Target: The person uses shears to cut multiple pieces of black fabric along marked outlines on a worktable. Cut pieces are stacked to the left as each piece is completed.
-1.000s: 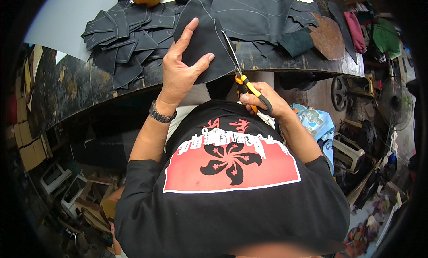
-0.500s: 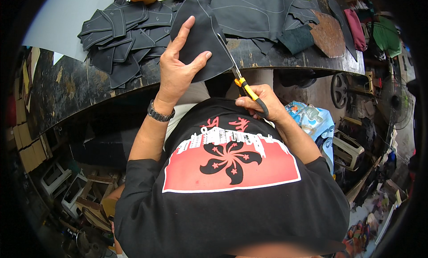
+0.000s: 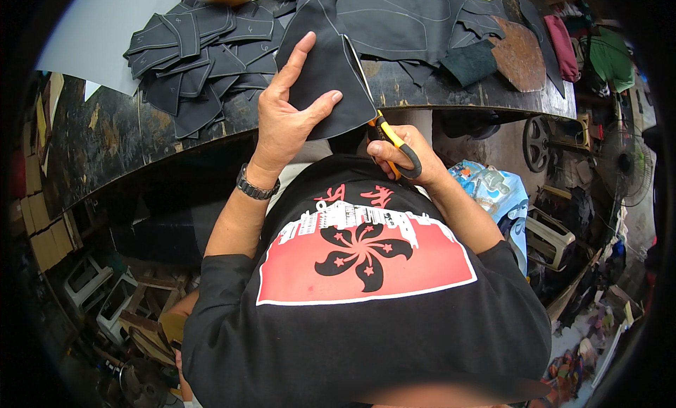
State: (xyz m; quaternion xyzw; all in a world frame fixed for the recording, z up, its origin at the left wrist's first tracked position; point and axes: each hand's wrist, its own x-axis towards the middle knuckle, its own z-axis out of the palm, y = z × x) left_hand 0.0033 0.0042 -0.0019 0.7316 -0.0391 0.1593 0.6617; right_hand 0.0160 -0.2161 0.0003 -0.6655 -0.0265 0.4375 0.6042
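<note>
In my left hand is a piece of black sheet material with a pale outline drawn near its edge. Thumb and forefinger lie spread on its upper face; the other fingers are hidden beneath. My right hand is closed round the yellow-and-black handles of a pair of scissors. Their blades lie along the piece's right edge, pointing away from me, partly covered by the material. The piece is held at the near edge of the dark worktable.
Left of the piece lies a heap of cut black pieces with pale outlines. A larger marked black sheet spreads behind it. At the right are a brown panel and a dark folded scrap. A fan stands beyond the table.
My left hand and the black piece have shifted slightly right and toward me. The scissors have swung more upright, their blades now further along the edge and less exposed.
</note>
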